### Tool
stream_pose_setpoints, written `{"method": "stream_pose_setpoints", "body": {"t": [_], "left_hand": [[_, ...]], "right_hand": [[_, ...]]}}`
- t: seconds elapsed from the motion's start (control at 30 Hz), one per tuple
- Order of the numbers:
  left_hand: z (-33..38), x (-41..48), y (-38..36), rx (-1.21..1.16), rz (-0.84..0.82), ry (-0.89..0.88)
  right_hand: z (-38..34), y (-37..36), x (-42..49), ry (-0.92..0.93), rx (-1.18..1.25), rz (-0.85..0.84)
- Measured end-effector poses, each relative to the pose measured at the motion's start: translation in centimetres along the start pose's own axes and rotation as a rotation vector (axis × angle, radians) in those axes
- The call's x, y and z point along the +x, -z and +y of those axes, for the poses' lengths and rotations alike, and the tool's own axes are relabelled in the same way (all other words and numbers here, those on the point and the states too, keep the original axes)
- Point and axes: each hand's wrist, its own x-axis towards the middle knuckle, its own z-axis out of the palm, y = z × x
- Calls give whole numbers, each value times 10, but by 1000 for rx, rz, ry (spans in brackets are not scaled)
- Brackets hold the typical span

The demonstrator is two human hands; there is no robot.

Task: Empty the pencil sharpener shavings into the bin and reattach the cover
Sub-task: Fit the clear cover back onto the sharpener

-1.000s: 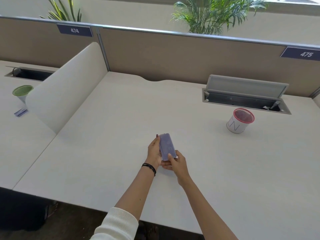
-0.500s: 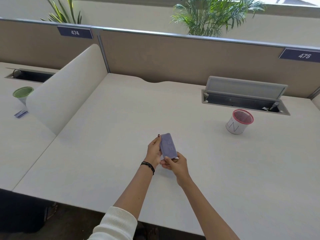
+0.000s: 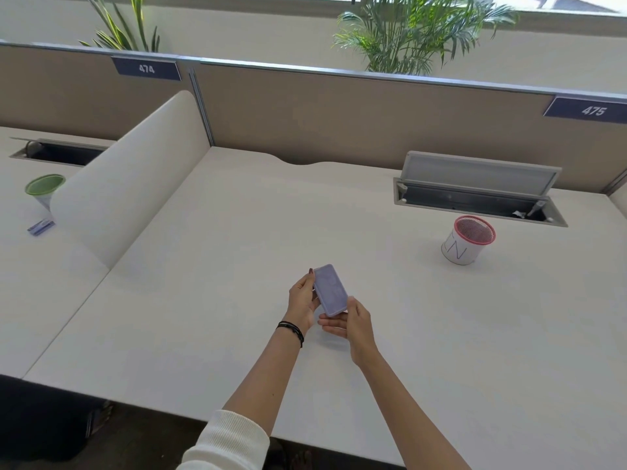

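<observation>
Both hands are holding the purple sharpener (image 3: 330, 290) just above the white desk (image 3: 237, 232): the right hand (image 3: 353, 322) is pinching its near end, the left hand (image 3: 303, 301) is gripping its left side. Farther off to the right, the red-rimmed mesh bin (image 3: 467, 239) is sitting near the open cable tray (image 3: 475, 195).
</observation>
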Motion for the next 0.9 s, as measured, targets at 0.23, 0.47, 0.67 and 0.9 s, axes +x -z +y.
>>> {"method": "stream_pose_setpoints", "body": {"t": [0.23,0.47,0.67,0.9], "left_hand": [[-3,2,-3,84,-38,-24],[5,-4,3,282,-120,-18],[18,-10,48,678,-346,-41],[31,-24,95,1002,-420,-211]], "right_hand": [[-3,13,4,59,-143,16],[5,24,8,356,-565,165],[15,26,2,575,-955,41],[28,15,-7,788,-1257,-123]]}}
